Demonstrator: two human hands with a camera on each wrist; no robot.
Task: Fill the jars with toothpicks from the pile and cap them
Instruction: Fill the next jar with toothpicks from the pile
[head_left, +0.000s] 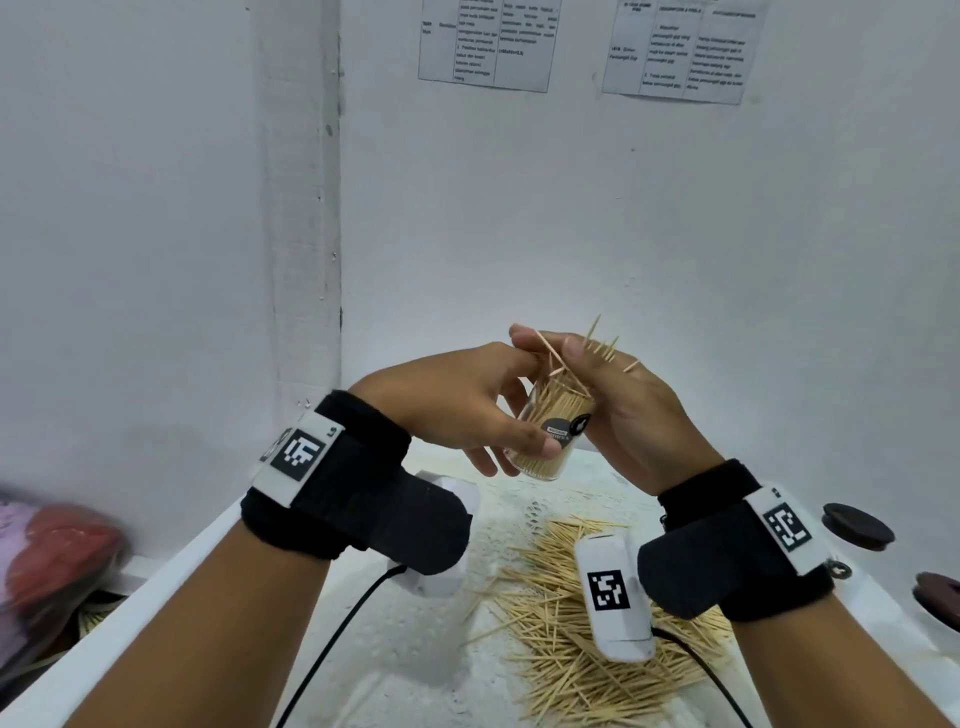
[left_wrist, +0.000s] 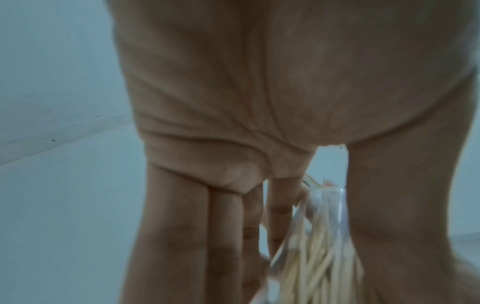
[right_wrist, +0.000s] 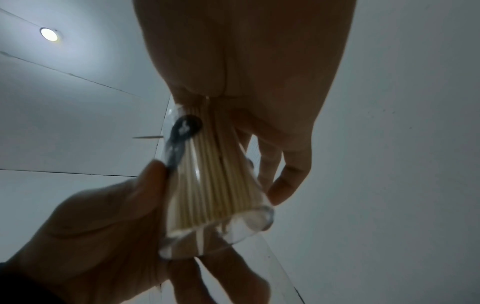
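- Both wrists carry black straps with white tags, raised over the table (head_left: 363, 675) so anything that slips should fall back onto the toothpick pile (head_left: 587, 639).
- Left hand (head_left: 441, 400) is curled round the clear jar (head_left: 550, 431), thumb on its dark label, tilting its mouth toward the other hand, probably for easier feeding.
- Right hand (head_left: 634, 410) is closed on a bundle of toothpicks (head_left: 602, 345) at the jar's mouth, tips fanning above its fingers.
- Dark lids (head_left: 857, 525) wait at the right, uncapped work pending.

A clear, glossy jar (head_left: 550, 434) holds pale matt wooden toothpicks (right_wrist: 221, 181), while at five o'clock more lie in a pile (head_left: 582, 644) on rough white cloth (head_left: 415, 639).
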